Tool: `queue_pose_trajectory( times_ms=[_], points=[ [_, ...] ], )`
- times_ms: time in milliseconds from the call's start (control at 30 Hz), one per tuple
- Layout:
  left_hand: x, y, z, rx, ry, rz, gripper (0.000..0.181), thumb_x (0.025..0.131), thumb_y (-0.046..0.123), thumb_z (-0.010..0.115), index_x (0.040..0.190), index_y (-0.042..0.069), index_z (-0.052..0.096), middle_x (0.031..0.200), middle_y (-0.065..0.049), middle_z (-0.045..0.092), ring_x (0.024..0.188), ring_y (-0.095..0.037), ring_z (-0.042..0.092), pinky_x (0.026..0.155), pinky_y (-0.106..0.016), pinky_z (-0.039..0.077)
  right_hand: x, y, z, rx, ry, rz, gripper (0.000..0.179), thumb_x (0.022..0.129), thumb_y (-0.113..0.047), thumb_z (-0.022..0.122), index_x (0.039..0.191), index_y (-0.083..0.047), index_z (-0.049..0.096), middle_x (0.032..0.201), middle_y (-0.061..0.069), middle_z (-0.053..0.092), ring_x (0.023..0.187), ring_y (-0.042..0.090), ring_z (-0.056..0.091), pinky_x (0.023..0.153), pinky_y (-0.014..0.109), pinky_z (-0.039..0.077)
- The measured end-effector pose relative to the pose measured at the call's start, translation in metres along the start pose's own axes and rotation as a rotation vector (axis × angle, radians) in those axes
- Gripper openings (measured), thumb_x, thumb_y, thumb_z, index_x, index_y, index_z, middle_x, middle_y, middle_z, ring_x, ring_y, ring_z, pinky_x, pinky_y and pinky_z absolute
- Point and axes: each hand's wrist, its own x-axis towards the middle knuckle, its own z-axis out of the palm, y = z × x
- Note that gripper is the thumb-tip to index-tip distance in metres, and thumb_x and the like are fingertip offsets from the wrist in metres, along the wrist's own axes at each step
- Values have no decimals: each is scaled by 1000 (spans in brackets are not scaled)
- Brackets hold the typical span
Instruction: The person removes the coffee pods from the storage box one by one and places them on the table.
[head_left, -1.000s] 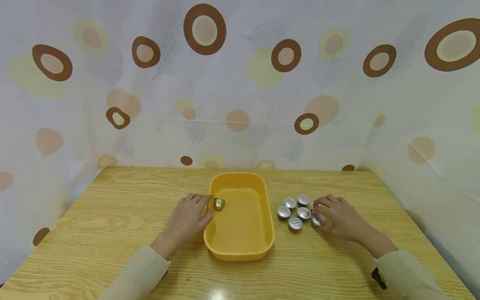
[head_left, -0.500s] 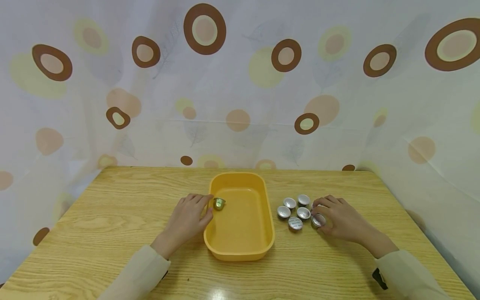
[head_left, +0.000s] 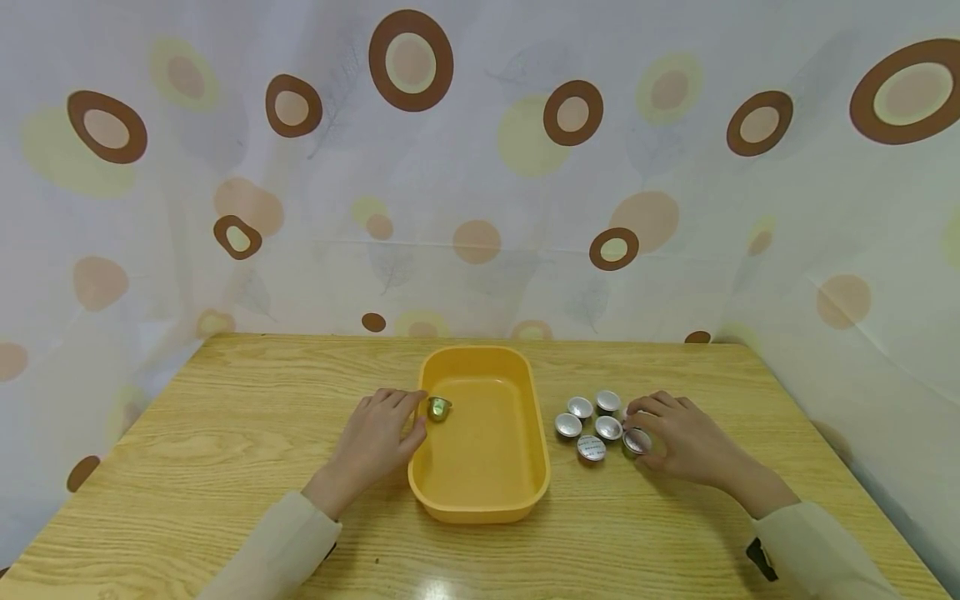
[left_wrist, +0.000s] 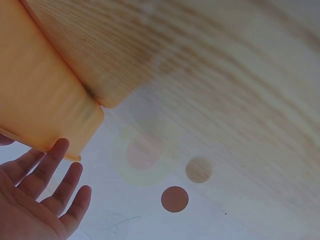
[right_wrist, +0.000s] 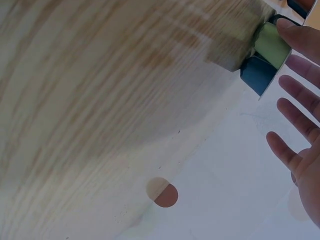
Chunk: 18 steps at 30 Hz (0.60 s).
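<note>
My left hand is at the left rim of a yellow-orange tray, its fingers extended and touching the rim in the left wrist view. Just past its fingertips, a small green coffee capsule lies tilted inside the tray. My right hand rests beside several foil-lidded coffee capsules on the table, foil sides up. Its thumb touches a green capsule in the right wrist view, with the other fingers spread. A dark blue capsule stands beside that one. One capsule is partly hidden behind the right fingers.
The wooden table carries the tray in the middle, with the capsules to its right. A white curtain with brown and beige spots hangs behind the table and along its sides.
</note>
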Motion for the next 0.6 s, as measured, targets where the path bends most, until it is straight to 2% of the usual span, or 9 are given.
queue_pose_trajectory(
  times_ms=[167,367,600],
  points=[
    [0,0,0,2,1,-1,34,88,27,51,118,14,60,106,-1,66,102,-22,57,86,-40,46,1,0,-4,8,-24,12,46,56,-28,84,95,-14,65,102,1,61,95,19,53,72,42,46],
    [0,0,0,2,2,-6,34,88,26,53,118,13,60,107,-2,66,102,-22,57,86,-40,46,6,-2,-9,20,1,-27,47,55,-26,84,97,-15,65,102,1,60,94,18,54,70,42,46],
    [0,0,0,4,5,-3,34,88,27,52,118,13,60,107,-2,66,102,-22,58,86,-40,46,12,-3,-9,54,-17,0,39,65,-28,80,98,-15,66,104,1,61,97,19,55,75,44,47]
  ],
)
